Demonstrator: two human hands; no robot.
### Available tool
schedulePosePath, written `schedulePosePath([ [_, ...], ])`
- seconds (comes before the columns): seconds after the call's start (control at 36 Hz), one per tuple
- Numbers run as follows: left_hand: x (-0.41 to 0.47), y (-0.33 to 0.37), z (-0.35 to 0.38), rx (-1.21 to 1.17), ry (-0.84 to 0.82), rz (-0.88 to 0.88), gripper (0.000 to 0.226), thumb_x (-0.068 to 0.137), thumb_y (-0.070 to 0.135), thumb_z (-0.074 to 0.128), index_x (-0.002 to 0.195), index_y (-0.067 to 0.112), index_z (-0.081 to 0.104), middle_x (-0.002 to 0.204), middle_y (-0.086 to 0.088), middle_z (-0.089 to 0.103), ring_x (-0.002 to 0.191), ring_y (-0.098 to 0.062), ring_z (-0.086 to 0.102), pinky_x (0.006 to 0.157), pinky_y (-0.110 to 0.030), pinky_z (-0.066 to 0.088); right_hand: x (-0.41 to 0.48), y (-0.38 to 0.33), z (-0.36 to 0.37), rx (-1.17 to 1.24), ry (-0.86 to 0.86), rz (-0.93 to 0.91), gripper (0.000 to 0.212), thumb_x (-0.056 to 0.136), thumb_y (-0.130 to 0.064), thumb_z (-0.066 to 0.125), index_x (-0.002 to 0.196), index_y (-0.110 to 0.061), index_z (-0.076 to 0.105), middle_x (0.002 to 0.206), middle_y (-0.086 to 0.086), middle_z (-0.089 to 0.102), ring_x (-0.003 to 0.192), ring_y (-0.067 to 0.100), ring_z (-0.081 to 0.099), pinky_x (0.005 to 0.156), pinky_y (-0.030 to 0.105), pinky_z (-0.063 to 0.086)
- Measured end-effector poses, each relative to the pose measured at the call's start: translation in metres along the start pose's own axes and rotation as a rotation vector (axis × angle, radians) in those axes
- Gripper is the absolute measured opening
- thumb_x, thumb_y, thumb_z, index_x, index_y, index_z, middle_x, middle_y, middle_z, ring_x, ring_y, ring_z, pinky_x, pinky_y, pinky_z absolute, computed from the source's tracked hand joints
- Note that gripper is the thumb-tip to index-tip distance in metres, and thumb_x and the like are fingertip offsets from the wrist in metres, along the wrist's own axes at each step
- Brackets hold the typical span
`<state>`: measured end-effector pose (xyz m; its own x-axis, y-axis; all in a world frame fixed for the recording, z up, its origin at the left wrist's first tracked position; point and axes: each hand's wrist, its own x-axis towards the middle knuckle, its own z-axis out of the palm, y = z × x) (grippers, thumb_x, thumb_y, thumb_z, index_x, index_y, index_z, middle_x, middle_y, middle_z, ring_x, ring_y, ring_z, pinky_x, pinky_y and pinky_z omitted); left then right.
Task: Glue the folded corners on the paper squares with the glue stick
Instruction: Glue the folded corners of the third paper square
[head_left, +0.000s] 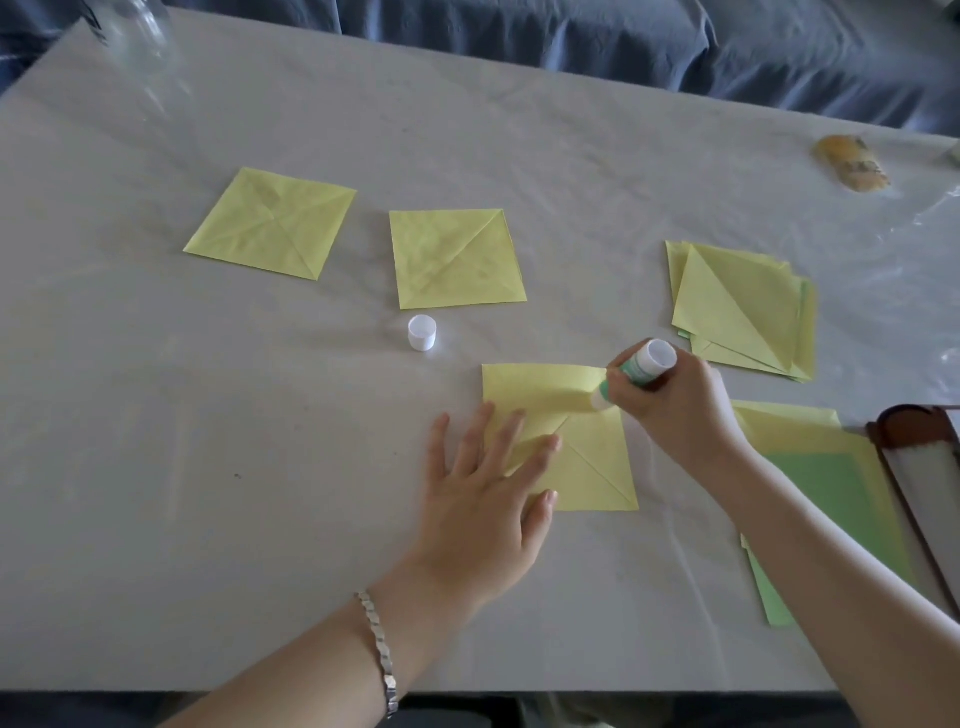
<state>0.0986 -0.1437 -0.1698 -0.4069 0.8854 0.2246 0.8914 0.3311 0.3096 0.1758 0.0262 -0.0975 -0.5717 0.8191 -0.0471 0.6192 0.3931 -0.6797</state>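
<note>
A yellow folded paper square (592, 467) lies in front of me on the table. My left hand (488, 488) presses flat on its left side with straight, spread fingers. My right hand (675, 410) grips a white and green glue stick (636, 371), tilted, its tip down on the paper near the centre, under a lifted top-right flap. The white glue cap (422, 332) stands alone to the upper left. Two folded yellow squares, one (271, 222) and another (456, 257), lie further back.
A stack of folded yellow squares (743, 309) sits at the right. Yellow and green sheets (815, 467) lie under my right forearm beside a brown-edged object (919, 467). A yellowish object (852, 163) lies far right. Blue fabric (623, 36) runs behind the grey-covered table (208, 467).
</note>
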Motion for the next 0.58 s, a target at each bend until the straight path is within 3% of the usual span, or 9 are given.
schedulePosePath([
  [0.11, 0.000, 0.001, 0.002, -0.003, 0.025, 0.033, 0.044, 0.085, 0.038, 0.040, 0.118, 0.025, 0.066, 0.128, -0.002, 0.060, 0.126, -0.023, 0.040, 0.107, -0.050, 0.018, 0.004, -0.001, 0.000, 0.004, 0.022, 0.005, 0.005, 0.077, -0.016, 0.064, 0.075, -0.011, 0.065, 0.071, 0.004, 0.063, 0.058, 0.013, 0.049, 0.048, 0.012, 0.035],
  [0.22, 0.000, 0.001, 0.001, 0.017, 0.012, 0.052, 0.046, 0.085, 0.037, 0.039, 0.120, 0.023, 0.065, 0.128, 0.002, 0.060, 0.119, -0.024, 0.055, 0.104, -0.048, 0.023, -0.002, 0.000, -0.003, -0.014, 0.001, 0.010, 0.004, 0.077, -0.017, 0.064, 0.075, -0.013, 0.065, 0.066, 0.000, 0.060, 0.059, 0.015, 0.049, 0.053, 0.022, 0.039],
  [0.33, 0.001, 0.001, -0.001, 0.032, 0.027, 0.068, 0.046, 0.084, 0.034, 0.040, 0.119, 0.020, 0.066, 0.128, 0.002, 0.061, 0.115, -0.026, 0.058, 0.102, -0.049, 0.026, -0.012, 0.005, -0.006, 0.001, -0.004, 0.013, 0.004, 0.076, -0.016, 0.065, 0.073, -0.013, 0.063, 0.063, -0.002, 0.059, 0.053, 0.010, 0.044, 0.047, 0.014, 0.036],
  [0.58, 0.010, 0.000, -0.001, 0.080, 0.024, 0.155, 0.045, 0.079, 0.035, 0.041, 0.108, 0.017, 0.070, 0.116, -0.006, 0.066, 0.107, -0.028, 0.059, 0.101, -0.051, 0.026, -0.024, 0.008, -0.009, 0.003, -0.021, 0.022, 0.005, 0.075, -0.014, 0.066, 0.071, -0.016, 0.063, 0.061, -0.003, 0.057, 0.051, 0.001, 0.046, 0.049, 0.010, 0.037],
])
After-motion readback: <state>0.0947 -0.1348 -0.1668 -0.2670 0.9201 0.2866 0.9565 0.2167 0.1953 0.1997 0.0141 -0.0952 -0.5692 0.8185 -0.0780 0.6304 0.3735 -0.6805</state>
